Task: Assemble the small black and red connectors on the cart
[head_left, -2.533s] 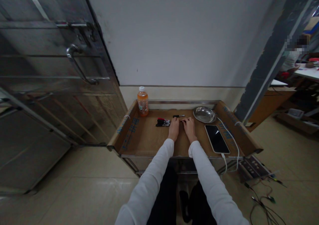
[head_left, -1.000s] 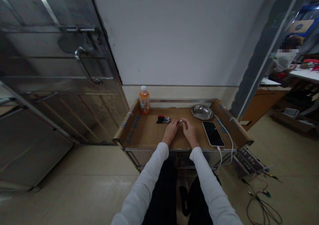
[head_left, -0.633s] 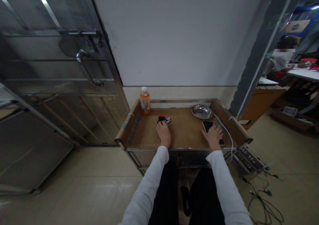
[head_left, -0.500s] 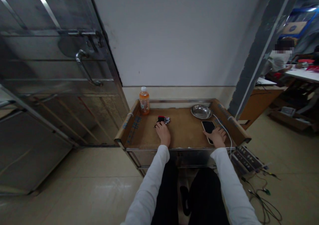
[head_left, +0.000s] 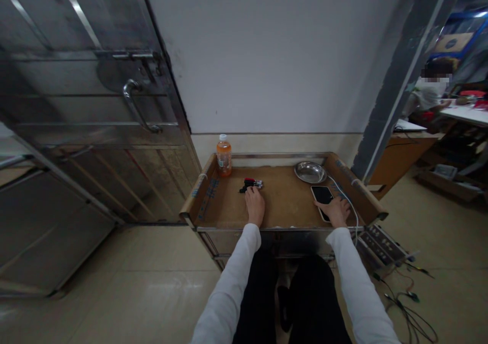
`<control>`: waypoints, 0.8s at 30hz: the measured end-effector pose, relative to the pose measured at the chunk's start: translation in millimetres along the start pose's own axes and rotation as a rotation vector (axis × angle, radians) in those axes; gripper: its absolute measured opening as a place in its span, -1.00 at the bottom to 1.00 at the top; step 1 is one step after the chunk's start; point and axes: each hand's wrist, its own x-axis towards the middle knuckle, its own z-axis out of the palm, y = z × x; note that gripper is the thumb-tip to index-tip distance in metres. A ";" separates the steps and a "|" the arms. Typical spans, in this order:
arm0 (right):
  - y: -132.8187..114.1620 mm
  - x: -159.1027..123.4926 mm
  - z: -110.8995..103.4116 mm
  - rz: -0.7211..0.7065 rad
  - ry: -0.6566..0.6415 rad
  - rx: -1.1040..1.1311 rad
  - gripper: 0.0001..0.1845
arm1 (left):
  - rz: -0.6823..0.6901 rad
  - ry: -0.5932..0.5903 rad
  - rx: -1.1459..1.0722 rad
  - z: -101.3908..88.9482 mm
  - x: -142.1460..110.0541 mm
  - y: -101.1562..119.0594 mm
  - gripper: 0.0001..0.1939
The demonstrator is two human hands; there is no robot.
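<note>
On a cardboard-lined cart top, my left hand (head_left: 254, 205) lies palm down at the near side of a small cluster of red and black pieces with silvery ends (head_left: 252, 183). Its fingers reach forward to the cluster's edge, and nothing shows in them; the fingertips are partly hidden. My right hand (head_left: 337, 212) rests beside a black-screened smartphone (head_left: 322, 195) in a pale case. The thumb stretches over the phone's screen while the other fingers lie spread to its right. Behind the phone sits a shallow round metal dish (head_left: 310, 172).
A bottle of orange drink (head_left: 224, 156) stands at the cart's back left corner. A white cable (head_left: 348, 201) runs along the right side. Metal door (head_left: 141, 105) at left, power strips (head_left: 381, 245) and cords on the floor at right. One person (head_left: 432, 92) sits at a far table.
My left hand has drawn slightly right, off the black piece at the cluster's left, which now shows more fully. My right hand stays by the phone. The whole view has shifted a little.
</note>
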 end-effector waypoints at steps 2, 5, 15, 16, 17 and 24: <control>-1.2 -0.3 0.6 0.016 0.000 0.000 -0.04 | -0.050 0.028 -0.006 -0.5 -0.7 0.5 -0.72; -1.4 -2.5 1.8 -0.002 0.001 -0.017 -0.07 | -0.111 0.052 -0.018 -1.0 -1.6 1.1 -0.71; -19.8 -20.3 15.4 -0.227 0.135 0.024 -0.26 | -0.078 0.018 0.061 -12.0 -2.5 -27.0 -0.69; -26.8 -25.1 19.7 -0.292 0.124 0.091 -0.33 | -0.064 0.009 0.059 -13.6 -3.3 -31.1 -0.69; -34.7 -30.7 24.6 -0.382 0.102 0.171 -0.42 | -0.051 0.004 0.052 -15.1 -4.1 -34.9 -0.68; -92.1 -66.8 60.4 -0.778 -0.142 0.678 -0.78 | -0.042 -0.057 -0.053 -22.2 -4.5 -52.0 -0.72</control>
